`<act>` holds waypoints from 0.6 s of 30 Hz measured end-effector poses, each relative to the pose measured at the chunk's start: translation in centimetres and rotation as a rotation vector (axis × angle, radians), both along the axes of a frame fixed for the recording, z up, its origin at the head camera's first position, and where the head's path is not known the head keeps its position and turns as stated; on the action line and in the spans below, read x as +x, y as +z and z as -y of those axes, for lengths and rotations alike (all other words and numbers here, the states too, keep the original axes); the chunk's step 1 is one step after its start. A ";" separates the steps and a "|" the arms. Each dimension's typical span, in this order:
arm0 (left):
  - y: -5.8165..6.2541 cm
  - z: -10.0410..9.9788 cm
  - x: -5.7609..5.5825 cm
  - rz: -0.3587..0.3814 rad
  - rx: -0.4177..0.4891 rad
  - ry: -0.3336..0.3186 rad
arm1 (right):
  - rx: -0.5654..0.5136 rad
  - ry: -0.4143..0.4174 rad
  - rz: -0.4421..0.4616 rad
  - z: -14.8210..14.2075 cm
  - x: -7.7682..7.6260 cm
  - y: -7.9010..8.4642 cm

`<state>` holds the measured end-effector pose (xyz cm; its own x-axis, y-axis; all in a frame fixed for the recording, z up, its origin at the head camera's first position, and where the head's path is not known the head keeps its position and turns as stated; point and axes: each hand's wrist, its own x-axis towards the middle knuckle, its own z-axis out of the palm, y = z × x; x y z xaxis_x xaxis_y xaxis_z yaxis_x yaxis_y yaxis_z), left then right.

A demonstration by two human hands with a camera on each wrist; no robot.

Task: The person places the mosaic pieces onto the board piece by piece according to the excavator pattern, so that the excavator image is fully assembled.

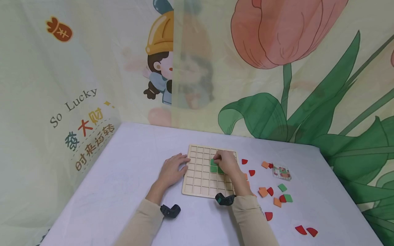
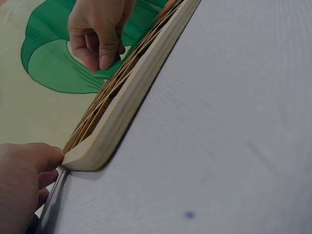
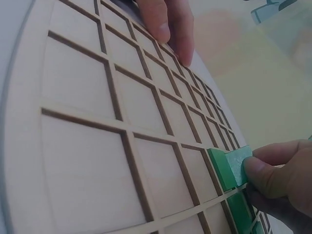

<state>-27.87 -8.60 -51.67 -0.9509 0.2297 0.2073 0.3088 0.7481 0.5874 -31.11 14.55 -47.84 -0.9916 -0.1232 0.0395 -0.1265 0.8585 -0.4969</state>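
Note:
A square wooden grid board (image 1: 197, 187) lies on the table. Beside its left edge is my left hand (image 1: 174, 168), fingers relaxed, fingertips touching the rim; the left wrist view shows this hand (image 2: 24, 180) at a board corner. Over the right part of the grid, my right hand (image 1: 227, 163) pinches a green square tile (image 3: 239, 165) between thumb and finger. That tile overlaps another green tile (image 3: 221, 168) in the right wrist view. More green tiles (image 1: 213, 169) sit in neighbouring cells, partly hidden by the right hand.
Right of the board lie scattered red quarter-round pieces (image 1: 268, 216), orange squares (image 1: 277, 202) and green squares (image 1: 282, 187). A small clear packet with coloured pieces (image 1: 281, 172) lies behind them. A printed curtain (image 1: 197, 112) hangs along the table's back edge.

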 end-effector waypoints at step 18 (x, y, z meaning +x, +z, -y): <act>-0.3 0.2 -0.2 -0.004 -0.018 -0.002 | 0.093 -0.017 -0.039 1.4 0.4 -0.4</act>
